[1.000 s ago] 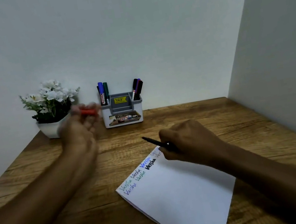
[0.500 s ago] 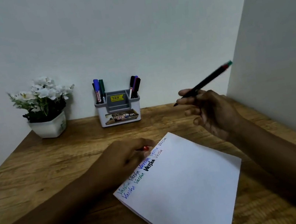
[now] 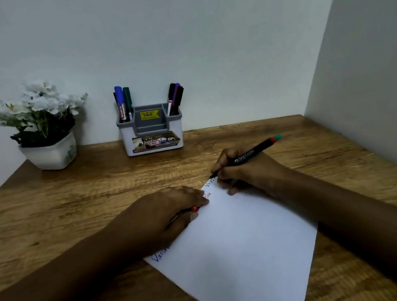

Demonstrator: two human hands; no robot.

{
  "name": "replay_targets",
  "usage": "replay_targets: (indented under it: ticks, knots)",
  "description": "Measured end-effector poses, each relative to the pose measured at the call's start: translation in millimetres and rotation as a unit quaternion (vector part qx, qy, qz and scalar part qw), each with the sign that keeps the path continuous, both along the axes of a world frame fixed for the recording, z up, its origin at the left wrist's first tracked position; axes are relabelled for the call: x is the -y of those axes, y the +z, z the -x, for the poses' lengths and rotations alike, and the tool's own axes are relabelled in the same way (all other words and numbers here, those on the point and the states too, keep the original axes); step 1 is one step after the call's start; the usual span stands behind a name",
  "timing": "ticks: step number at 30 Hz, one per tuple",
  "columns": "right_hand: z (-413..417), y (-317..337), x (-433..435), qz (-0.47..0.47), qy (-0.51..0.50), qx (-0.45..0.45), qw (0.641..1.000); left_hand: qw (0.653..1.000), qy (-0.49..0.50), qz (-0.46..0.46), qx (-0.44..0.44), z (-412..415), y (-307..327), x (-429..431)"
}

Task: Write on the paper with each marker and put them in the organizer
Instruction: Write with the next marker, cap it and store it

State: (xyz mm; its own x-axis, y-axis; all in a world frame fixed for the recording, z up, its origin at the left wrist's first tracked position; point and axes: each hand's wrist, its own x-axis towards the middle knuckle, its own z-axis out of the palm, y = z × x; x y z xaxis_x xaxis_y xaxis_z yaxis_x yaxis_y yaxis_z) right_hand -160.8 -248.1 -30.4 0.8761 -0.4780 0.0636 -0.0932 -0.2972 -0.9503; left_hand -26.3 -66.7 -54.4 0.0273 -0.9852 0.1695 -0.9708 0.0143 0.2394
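Observation:
A white sheet of paper (image 3: pixel 240 242) lies at an angle on the wooden desk (image 3: pixel 74 196), with handwritten words along its upper left edge. My right hand (image 3: pixel 245 171) grips a thin black marker (image 3: pixel 250 154) with a red and teal end, its tip touching the paper's top corner. My left hand (image 3: pixel 166 215) lies on the paper's left edge and holds a small red cap (image 3: pixel 195 208) under its fingers, covering most of the writing. The white and grey organizer (image 3: pixel 151 131) stands at the back with several markers (image 3: pixel 123 102) upright in its two side pockets.
A white pot of white flowers (image 3: pixel 44 128) stands at the back left of the desk. Walls close off the desk at the back and on the right.
My right hand came down from mid-air and set the marker tip on the paper's top corner. My left hand, earlier up near the organizer, now rests on the paper's edge.

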Motion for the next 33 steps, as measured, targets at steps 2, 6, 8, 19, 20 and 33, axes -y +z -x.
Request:
replay_targets:
  ticks: [2,6,8,19,20,33]
  knots:
    - [-3,-3,1,0.028,0.003,-0.010,1.000,1.000,0.003,-0.002,-0.004,1,1,0]
    - [-5,-8,2,0.037,0.014,0.005,0.999,1.000,0.003,0.001,-0.002,0,-2,-1]
    - [-5,-10,3,0.037,0.017,0.015,0.999,1.000,0.003,0.003,-0.007,0,-2,-1]
    - [-5,-11,5,0.050,0.000,0.011,0.999,1.000,0.005,0.010,-0.021,1,-1,-1]
    - [-5,-11,6,0.046,0.001,0.013,0.999,1.000,0.004,0.013,-0.021,1,-1,-1]
    - [-6,-14,5,0.066,0.024,0.002,0.998,1.000,-0.003,0.023,-0.009,-3,-5,-1]
